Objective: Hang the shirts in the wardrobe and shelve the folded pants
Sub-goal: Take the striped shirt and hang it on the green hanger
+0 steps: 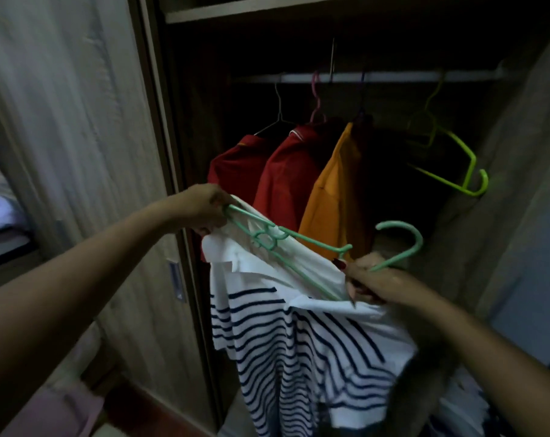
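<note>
While the open wooden wardrobe (160, 121) stands dim, the person holds a white navy-striped polo shirt (299, 335) in front of it, below the metal rail (377, 77). The left hand (204, 209) has its grip clamped on one end of a mint-green plastic hanger (286, 241) and the shirt's shoulder; the right hand (371, 282) is closed around the hanger's neck and collar. Behind hang two red shirts (280, 178), an orange shirt (333, 190) and an empty lime-green plastic hanger (456, 159).

Both forearms are bare, with no sleeves, watch or bracelet in view. The right hand (371, 283) has dark red polish on its nails. The left hand (204, 209) wears no rings.
</note>
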A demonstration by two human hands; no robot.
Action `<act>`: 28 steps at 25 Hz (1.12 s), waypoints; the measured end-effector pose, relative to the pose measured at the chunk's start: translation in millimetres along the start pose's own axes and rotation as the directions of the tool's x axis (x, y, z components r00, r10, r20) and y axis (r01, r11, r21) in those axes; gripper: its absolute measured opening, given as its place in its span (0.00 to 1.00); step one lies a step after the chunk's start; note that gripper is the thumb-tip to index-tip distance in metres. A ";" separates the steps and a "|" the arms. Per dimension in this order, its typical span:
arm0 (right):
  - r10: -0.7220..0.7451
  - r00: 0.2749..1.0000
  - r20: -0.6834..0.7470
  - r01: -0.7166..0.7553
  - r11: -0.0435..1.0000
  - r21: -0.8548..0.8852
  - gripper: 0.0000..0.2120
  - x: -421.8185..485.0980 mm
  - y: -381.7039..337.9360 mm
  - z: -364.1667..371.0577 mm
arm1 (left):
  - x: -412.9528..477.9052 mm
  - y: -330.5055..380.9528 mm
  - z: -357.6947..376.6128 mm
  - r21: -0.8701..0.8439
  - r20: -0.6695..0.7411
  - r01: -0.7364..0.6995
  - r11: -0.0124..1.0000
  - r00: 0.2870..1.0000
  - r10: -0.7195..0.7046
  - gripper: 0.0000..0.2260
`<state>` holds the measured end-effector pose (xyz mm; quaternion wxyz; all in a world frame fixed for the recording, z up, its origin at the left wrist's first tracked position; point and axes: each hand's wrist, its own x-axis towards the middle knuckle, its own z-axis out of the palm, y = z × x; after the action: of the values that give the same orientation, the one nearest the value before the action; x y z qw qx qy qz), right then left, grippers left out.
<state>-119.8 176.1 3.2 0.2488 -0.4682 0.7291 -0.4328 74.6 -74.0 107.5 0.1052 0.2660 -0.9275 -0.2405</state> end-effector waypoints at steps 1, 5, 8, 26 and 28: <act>0.004 0.999 0.049 0.001 0.995 -0.101 0.27 -0.9 -9.9 -6.1 | 3.5 -4.4 5.0 0.105 -0.008 -0.025 0.994 1.000 0.027 0.16; 0.055 0.977 0.204 0.027 0.925 -0.379 0.25 -5.1 -39.3 -10.0 | 7.3 4.9 10.2 0.301 -0.013 -0.192 0.934 0.979 0.206 0.22; -0.066 0.998 -0.013 0.059 0.951 -0.304 0.13 16.4 -55.3 2.9 | 3.7 19.6 13.0 0.244 -0.011 -0.290 0.925 0.953 0.302 0.20; -0.247 0.969 -0.010 0.194 0.784 -0.590 0.11 73.6 -83.7 -26.2 | 48.4 -63.9 29.4 0.117 -0.157 -0.690 0.714 0.697 0.699 0.15; 0.032 0.999 0.002 -0.023 0.769 -0.639 0.19 65.0 -63.2 -43.3 | 58.2 -72.6 23.8 0.140 -0.196 -0.689 0.711 0.684 0.702 0.18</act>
<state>-152.0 123.1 82.3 0.0861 -0.5170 0.8378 -0.1528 50.4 -150.3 54.4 0.2901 -0.0763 -0.9459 -0.1240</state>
